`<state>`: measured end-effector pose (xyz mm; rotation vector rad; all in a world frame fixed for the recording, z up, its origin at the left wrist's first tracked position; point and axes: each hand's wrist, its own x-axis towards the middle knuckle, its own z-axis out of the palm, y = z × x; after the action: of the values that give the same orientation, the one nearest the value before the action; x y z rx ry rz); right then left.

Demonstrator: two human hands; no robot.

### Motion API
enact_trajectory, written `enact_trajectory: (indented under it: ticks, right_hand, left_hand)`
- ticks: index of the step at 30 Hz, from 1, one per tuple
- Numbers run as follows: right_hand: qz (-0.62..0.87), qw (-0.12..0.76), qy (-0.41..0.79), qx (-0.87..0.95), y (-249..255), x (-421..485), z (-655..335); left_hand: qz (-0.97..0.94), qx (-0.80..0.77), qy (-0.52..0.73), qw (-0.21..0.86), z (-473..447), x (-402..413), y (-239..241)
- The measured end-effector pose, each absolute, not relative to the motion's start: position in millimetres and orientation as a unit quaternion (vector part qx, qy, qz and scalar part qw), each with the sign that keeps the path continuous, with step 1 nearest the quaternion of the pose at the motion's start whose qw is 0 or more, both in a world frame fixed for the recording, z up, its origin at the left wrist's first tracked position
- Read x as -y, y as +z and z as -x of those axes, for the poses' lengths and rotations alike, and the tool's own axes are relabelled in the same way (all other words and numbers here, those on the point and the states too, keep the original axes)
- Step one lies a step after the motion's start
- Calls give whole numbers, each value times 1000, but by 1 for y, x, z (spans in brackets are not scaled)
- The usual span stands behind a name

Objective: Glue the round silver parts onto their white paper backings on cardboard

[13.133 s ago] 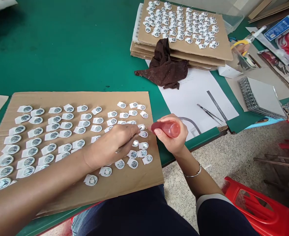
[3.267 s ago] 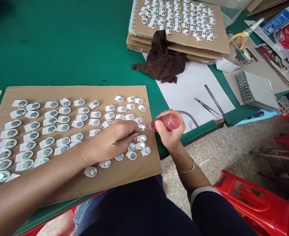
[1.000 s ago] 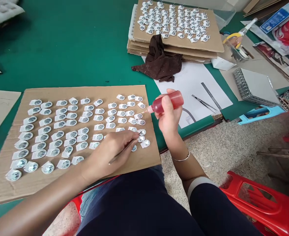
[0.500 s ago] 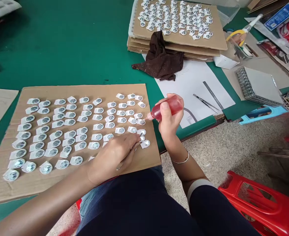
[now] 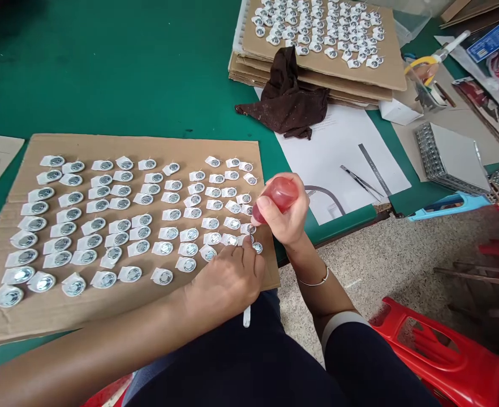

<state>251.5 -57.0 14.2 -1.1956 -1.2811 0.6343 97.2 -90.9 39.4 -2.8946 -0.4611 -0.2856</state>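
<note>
My right hand [image 5: 284, 212] is wrapped round a soft squeeze bottle [image 5: 281, 193] of red liquid. The bottle tilts nozzle-down over the right edge of a cardboard sheet [image 5: 117, 316]; my fingers hide its tip. Closed on a thin metal tool [image 5: 246, 316], my left hand [image 5: 228, 277] rests at the sheet's lower right. The tool's flat end sticks out below the hand, and its working end is close to a small round silver piece [image 5: 248, 229] near the nozzle. Rows of such silver discs [image 5: 163, 249] on white paper tabs cover the sheet.
A cardboard stack [image 5: 317, 85] with more discs stands at the back, a brown cloth [image 5: 292, 104] against it. Tweezers [image 5: 360, 182] and a steel ruler [image 5: 374, 168] lie on white paper [image 5: 338, 141]. A red plastic stool [image 5: 448, 350] is at lower right.
My right hand has tipped the bottle more steeply and brought it down and left over the discs. My left hand has shifted right, turning the tool more upright. The view has moved slightly.
</note>
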Motion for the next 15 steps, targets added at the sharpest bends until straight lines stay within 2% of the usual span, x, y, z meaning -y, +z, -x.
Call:
enact_trajectory:
  ticks: [4,15]
  right_hand:
    - [522,582,270,562,15,57,-252]
    - [532,574,162,601,18,56,-253]
  left_hand:
    - [979,155,-83,99,-97,92,37]
    - [979,149,-88,104,-97,91,37]
